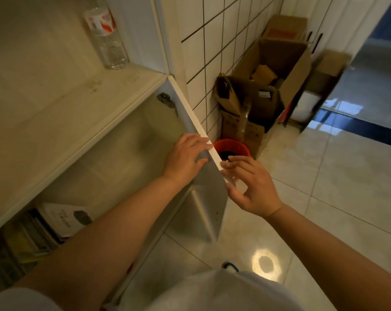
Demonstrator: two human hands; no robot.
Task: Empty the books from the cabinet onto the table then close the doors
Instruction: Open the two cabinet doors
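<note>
The white cabinet (77, 135) stands at the left, its right door (210, 198) swung out towards me. My left hand (185, 156) rests on the door's inner face, fingers lying up to its top edge. My right hand (250, 185) is on the door's outer side, fingers spread and relaxed, fingertips touching the white edge. Several books (30, 236) stand in the lower compartment at the bottom left, with a white box-like volume (64, 218) beside them, partly hidden by my left forearm.
A clear plastic bottle (107, 39) stands on the upper shelf (82, 95). Open cardboard boxes (270, 86) are piled against the tiled wall, and a red bucket (231, 147) sits just behind the door. Glossy tiled floor (324, 176) extends to the right.
</note>
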